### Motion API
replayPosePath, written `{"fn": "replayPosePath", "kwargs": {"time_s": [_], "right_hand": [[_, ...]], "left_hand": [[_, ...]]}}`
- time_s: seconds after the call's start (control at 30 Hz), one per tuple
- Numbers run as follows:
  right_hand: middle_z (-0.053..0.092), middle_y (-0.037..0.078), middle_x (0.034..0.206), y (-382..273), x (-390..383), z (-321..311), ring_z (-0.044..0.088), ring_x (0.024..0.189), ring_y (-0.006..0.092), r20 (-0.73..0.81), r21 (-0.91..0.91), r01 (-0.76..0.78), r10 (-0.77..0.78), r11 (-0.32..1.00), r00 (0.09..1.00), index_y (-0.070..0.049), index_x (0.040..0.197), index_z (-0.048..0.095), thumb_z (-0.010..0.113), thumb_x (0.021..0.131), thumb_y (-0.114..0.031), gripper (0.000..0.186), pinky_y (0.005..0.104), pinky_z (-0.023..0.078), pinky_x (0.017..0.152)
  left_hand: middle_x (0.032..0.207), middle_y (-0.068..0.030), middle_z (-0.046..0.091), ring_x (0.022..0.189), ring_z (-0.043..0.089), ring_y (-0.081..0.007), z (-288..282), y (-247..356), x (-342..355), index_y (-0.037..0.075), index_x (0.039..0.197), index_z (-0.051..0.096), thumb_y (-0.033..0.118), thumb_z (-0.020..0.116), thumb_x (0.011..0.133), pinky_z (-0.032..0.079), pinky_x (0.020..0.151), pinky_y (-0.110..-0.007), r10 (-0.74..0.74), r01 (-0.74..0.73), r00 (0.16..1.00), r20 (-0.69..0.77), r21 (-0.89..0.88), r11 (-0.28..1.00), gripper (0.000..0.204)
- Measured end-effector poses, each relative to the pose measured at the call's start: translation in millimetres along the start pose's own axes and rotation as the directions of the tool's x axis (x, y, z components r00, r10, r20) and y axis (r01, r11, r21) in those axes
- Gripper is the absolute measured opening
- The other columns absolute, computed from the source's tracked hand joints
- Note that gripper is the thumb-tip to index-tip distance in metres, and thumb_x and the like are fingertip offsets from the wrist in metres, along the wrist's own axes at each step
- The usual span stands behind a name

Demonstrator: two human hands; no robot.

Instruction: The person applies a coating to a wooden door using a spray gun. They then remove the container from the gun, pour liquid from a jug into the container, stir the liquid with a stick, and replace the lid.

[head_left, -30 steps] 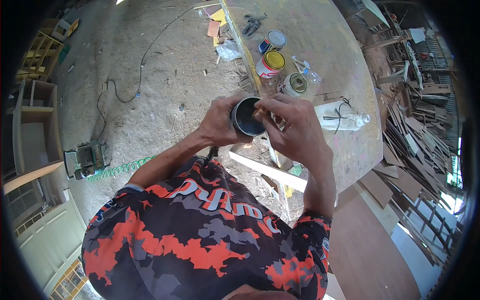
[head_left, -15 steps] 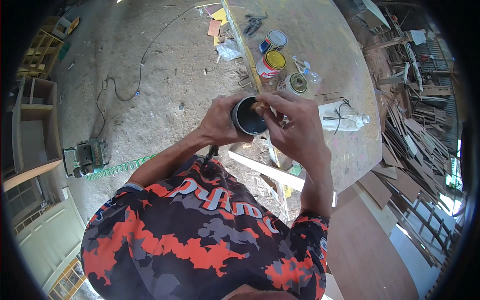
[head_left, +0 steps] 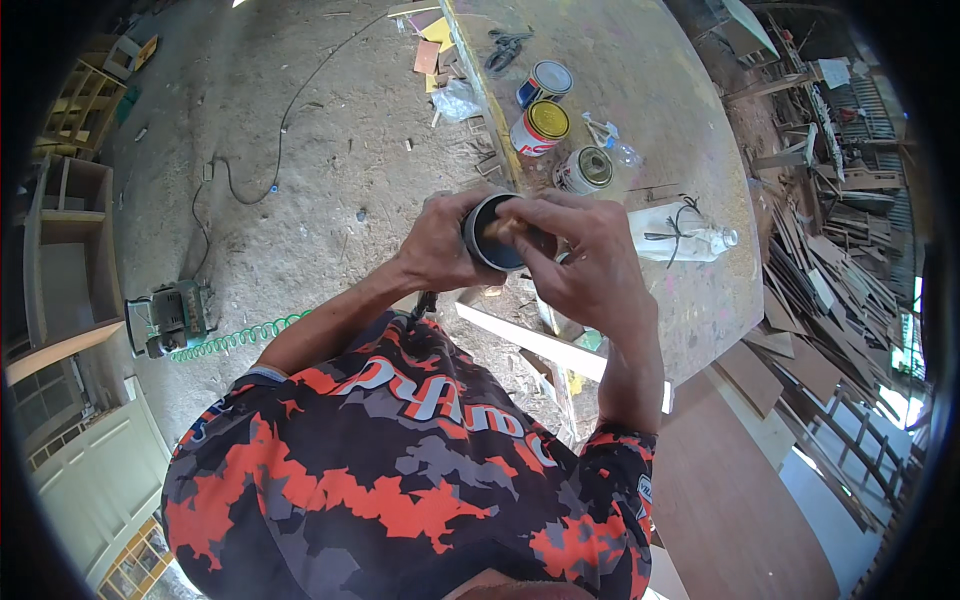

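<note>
Beside a stained worktable (head_left: 680,110), the left hand (head_left: 438,244) clamps a cup (head_left: 486,252) from its left side; the right hand (head_left: 586,242) bends over it from the right; whether its blurred grip holds anything, I cannot tell.

From my end I make out a shirt (head_left: 345,495) in black, grey and orange-red camouflage, large pale lettering (head_left: 450,405) across it. A light band (head_left: 267,374) edges the left sleeve (head_left: 235,400); a small pale patch (head_left: 645,489) marks the right sleeve (head_left: 622,455).
</note>
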State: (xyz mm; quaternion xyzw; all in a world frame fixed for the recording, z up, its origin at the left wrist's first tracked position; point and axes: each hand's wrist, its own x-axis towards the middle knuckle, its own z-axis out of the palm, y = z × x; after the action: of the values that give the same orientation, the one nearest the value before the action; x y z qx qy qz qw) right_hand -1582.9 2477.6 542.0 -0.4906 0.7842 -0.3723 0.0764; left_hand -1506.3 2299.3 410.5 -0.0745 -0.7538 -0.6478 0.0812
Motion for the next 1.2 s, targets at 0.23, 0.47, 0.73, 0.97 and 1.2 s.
{"fn": "replayPosePath", "kwargs": {"time_s": [0.23,0.47,0.73,0.97,1.2], "right_hand": [[0.077,0.014,0.09,0.8,0.1,0.1,0.066,0.06,0.021,0.085,-0.094,-0.066,0.074,0.993,0.994,-0.001,0.108,0.08,0.082,0.089,-0.007,0.021,0.0342,0.05,0.058],[0.076,0.012,0.087,3.1,-1.0,1.2,0.065,0.059,0.0175,0.003,-0.129,-0.078,0.079,0.989,0.997,0.0,0.107,0.08,0.082,0.089,-0.006,0.019,0.0329,0.048,0.056],[0.076,0.012,0.086,4.1,-1.8,-1.3,0.066,0.06,0.0163,0.002,-0.237,-0.082,0.085,0.968,0.996,0.0,0.106,0.081,0.082,0.089,-0.005,0.018,0.0317,0.049,0.056],[0.078,0.012,0.089,3.0,-1.9,-4.1,0.066,0.06,0.0155,-0.063,-0.156,-0.071,0.062,0.985,0.996,0.0,0.106,0.081,0.081,0.088,-0.003,0.018,0.031,0.049,0.056],[0.078,0.012,0.089,2.1,-1.2,-5.9,0.066,0.059,0.0156,-0.121,-0.107,-0.094,0.081,0.99,0.989,-0.001,0.105,0.081,0.081,0.087,-0.003,0.018,0.0301,0.048,0.055]], "left_hand": [[0.108,-0.0075,0.076,0.098,0.073,-0.0162,-1.3,-0.4,-0.4,0.004,0.121,0.07,0.016,0.092,0.067,0.058,0.09,-0.033,-0.02,0.02,1.0,-0.008,0.002,1.0,0.059],[0.108,-0.0073,0.076,0.099,0.073,-0.0155,-0.7,0.7,0.0,0.004,0.121,0.071,0.016,0.093,0.068,0.058,0.091,-0.033,-0.015,0.014,1.0,-0.003,-0.042,0.999,0.059],[0.111,-0.0071,0.076,0.101,0.073,-0.0153,0.9,1.2,1.3,0.003,0.123,0.071,0.015,0.093,0.067,0.058,0.092,-0.032,-0.021,0.021,1.0,-0.005,-0.009,1.0,0.061],[0.11,-0.0069,0.076,0.101,0.073,-0.0159,2.3,1.4,2.0,0.004,0.123,0.071,0.014,0.093,0.068,0.058,0.093,-0.033,-0.002,0.002,1.0,-0.016,-0.017,1.0,0.061],[0.111,-0.0074,0.076,0.102,0.073,-0.0159,4.4,-1.0,1.8,0.004,0.123,0.071,0.014,0.092,0.067,0.058,0.093,-0.034,-0.031,0.031,0.999,-0.014,0.007,0.999,0.06]]}}
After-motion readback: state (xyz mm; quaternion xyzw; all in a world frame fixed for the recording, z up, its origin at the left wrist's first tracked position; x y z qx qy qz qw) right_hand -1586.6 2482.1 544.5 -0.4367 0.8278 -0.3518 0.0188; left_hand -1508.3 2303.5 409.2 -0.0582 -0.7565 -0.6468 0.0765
